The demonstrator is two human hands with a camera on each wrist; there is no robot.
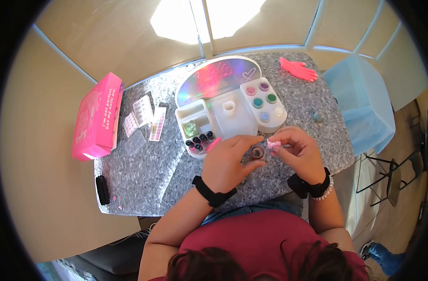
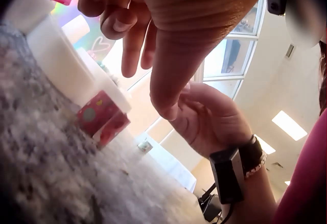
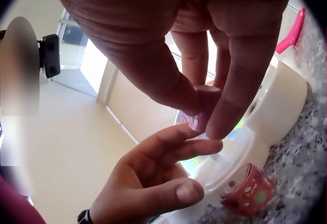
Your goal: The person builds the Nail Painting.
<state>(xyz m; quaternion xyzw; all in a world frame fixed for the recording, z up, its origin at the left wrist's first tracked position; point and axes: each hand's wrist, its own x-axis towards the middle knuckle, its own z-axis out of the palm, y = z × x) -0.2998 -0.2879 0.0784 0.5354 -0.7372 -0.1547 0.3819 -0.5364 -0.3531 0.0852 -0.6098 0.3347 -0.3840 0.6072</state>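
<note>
My right hand (image 1: 300, 152) pinches a small pink roll, perhaps of decorative tape (image 3: 207, 109), between thumb and fingertips. Opposite it, my left hand (image 1: 225, 161) is held with fingers extended and thumb apart, nothing gripped in it. Its fingertips come close beneath the pink roll in the right wrist view. Between the hands, a second roll, darker pink with dots and small figures (image 3: 248, 191), sits on the speckled grey table (image 1: 176, 182). A white nail-kit station (image 1: 232, 117) stands just beyond the hands, with a small white ring-shaped piece (image 1: 229, 108) on its middle.
Pots of coloured powder (image 1: 257, 103) fill the station's right side; several black-capped bottles (image 1: 200, 139) and a green item (image 1: 190, 128) sit at its left. Further left are a pink box (image 1: 97, 117), clear cases (image 1: 142, 111) and a sticker sheet (image 1: 157, 124). A pink practice hand (image 1: 298, 69) lies back right.
</note>
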